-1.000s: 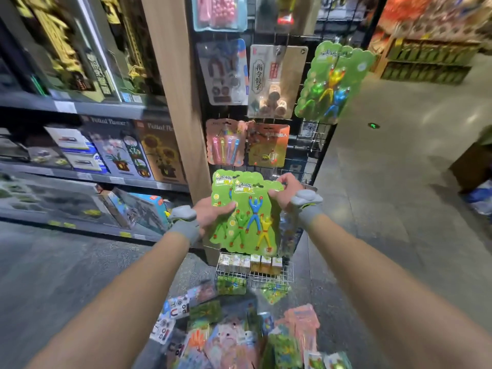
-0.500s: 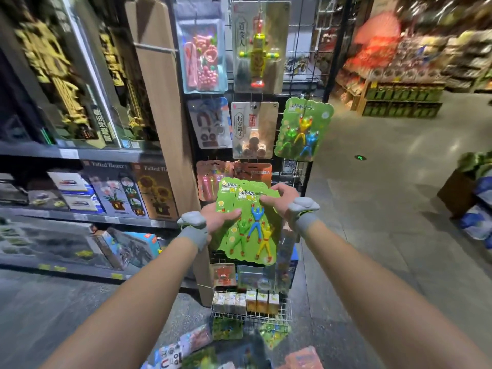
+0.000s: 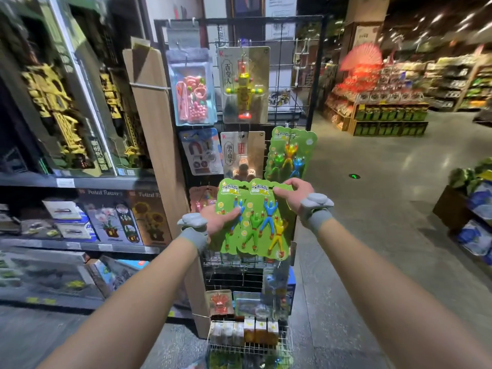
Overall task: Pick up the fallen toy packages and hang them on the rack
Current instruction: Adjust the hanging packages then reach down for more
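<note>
I hold green toy packages (image 3: 255,222) with small climbing figures, overlapping side by side, in front of the black wire rack (image 3: 314,75). My left hand (image 3: 219,218) grips their lower left edge, thumb across the front. My right hand (image 3: 292,194) pinches the top right corner. A matching green package (image 3: 291,153) hangs on the rack just above my right hand. Other toy packs hang higher up: a pink bead pack (image 3: 192,94) and a yellow robot figure pack (image 3: 243,86).
Shelves of boxed toys (image 3: 80,161) line the left, beside a wooden panel (image 3: 157,145). A wire basket (image 3: 250,339) of small boxes sits at the rack's foot. Open floor (image 3: 372,209) stretches right toward distant displays; boxes (image 3: 468,209) stand at the right edge.
My view has tilted upward and the fallen pile on the floor has left the frame. The green packages have risen with both hands toward the hanging green pack.
</note>
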